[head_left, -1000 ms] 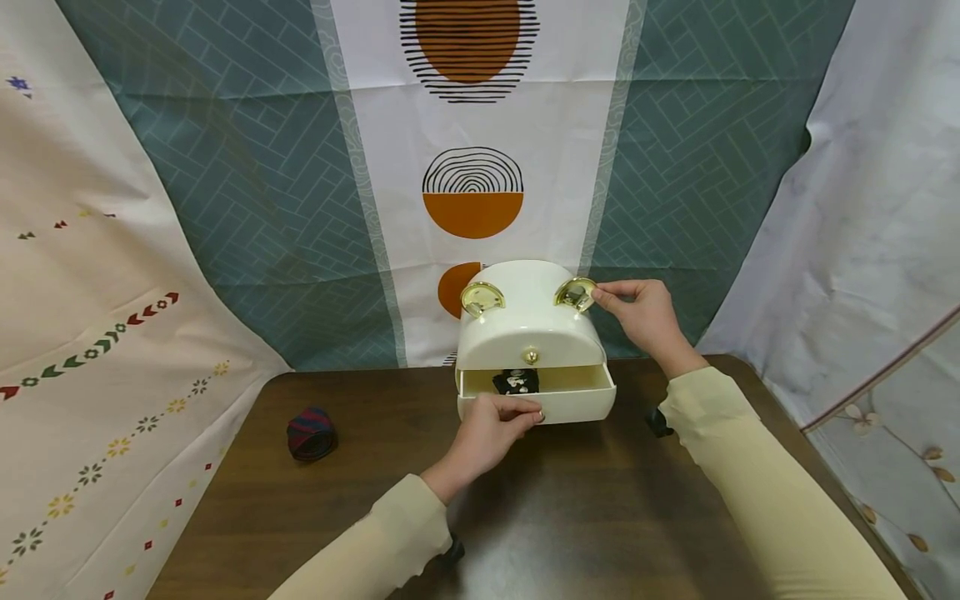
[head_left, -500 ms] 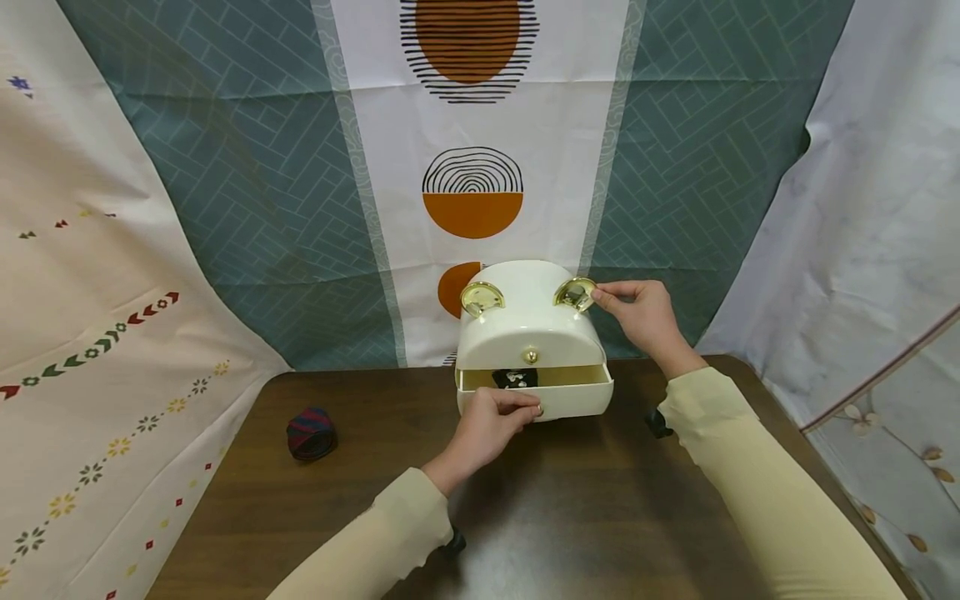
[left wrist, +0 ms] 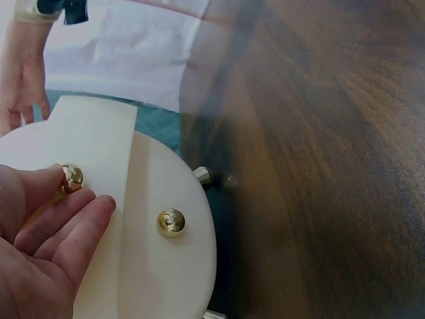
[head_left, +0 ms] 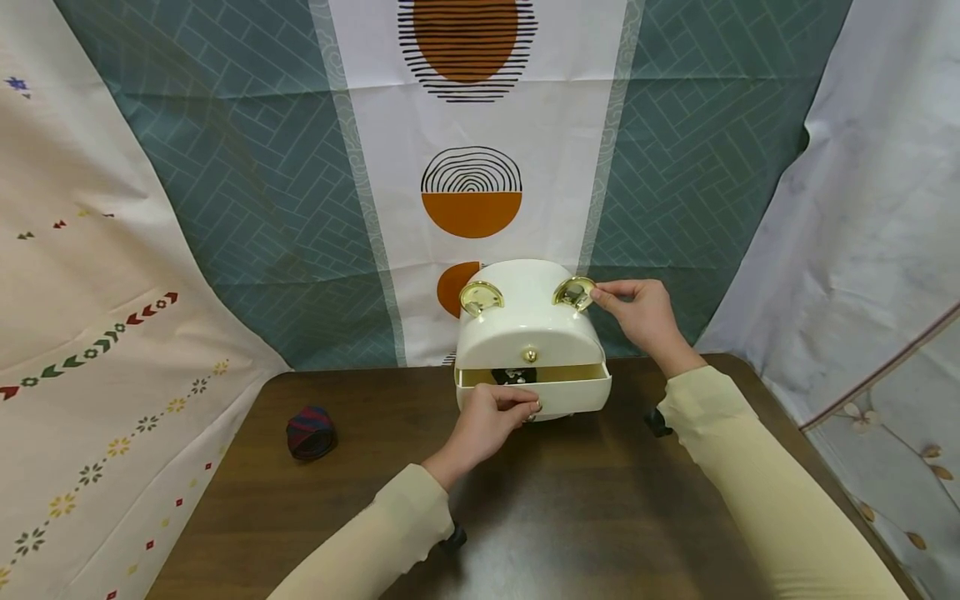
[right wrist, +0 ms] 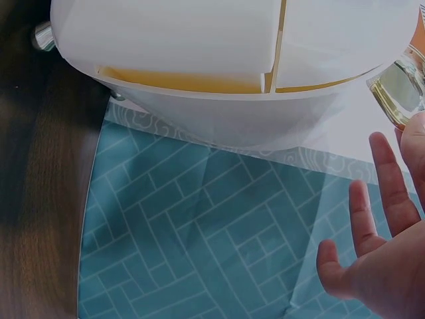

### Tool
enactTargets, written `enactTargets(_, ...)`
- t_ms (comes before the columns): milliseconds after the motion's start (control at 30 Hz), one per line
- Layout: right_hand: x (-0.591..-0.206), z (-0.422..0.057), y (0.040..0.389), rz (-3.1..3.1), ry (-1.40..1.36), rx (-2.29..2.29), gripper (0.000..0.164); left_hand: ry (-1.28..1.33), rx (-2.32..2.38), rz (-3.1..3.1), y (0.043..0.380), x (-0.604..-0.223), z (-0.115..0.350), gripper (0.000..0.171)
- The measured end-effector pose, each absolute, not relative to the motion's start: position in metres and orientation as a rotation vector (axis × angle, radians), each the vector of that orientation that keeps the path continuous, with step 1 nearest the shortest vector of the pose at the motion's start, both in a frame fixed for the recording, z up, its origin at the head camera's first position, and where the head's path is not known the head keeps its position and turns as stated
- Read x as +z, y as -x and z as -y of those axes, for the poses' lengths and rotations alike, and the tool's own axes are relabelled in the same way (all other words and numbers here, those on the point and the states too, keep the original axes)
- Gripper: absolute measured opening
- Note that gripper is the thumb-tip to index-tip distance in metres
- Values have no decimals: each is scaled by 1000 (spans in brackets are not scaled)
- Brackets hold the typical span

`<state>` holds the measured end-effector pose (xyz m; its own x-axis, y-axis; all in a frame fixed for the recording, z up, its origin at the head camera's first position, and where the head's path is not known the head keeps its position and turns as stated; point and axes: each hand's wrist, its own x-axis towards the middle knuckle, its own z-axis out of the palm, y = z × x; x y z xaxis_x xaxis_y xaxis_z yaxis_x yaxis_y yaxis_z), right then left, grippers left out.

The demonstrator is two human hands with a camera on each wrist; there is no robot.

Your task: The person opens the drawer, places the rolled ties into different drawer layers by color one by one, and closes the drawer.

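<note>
A cream storage box [head_left: 525, 321] with rounded sides stands at the table's back, gold cup-like ears on its top. Its middle drawer [head_left: 577, 397] is partly pulled out; inside lies a black item [head_left: 514, 376] with a light pattern, its kind unclear. My left hand [head_left: 483, 427] pinches the drawer's gold knob [left wrist: 73, 174] between thumb and fingers. With thumb and forefinger my right hand [head_left: 641, 315] holds the right gold ear [head_left: 573, 293]; its other fingers spread apart in the right wrist view. Another gold knob [left wrist: 170, 223] shows on the front below the drawer.
A rolled striped necktie [head_left: 311, 433], dark red and blue, lies on the left of the brown wooden table [head_left: 570, 517]. Behind the box hangs a patterned curtain [head_left: 285, 200]. Light cloths [head_left: 862, 208] hang on both sides. Small metal feet [left wrist: 203, 175] hold the box up.
The drawer has slid a little way inward, and my left hand has moved forward with it, still pinching the knob. My right hand stays at the gold ear.
</note>
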<state>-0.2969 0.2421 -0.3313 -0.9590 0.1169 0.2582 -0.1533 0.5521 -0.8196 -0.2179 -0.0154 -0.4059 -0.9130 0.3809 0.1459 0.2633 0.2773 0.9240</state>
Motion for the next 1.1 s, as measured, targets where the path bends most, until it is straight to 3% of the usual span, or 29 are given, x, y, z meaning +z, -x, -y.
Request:
enactTargets(467, -330, -242, 295, 2520, -17, 1373, 42, -635, 1764, -2404, 219, -399, 15, 18)
enactTargets(800, -332, -242, 295, 2518, -26, 1373, 44, -660, 1793, -2434, 241, -430, 13, 16)
enactTargets(1100, -333, -243, 295, 2499, -57, 1389, 43, -615, 1807, -2428, 247, -430, 12, 13)
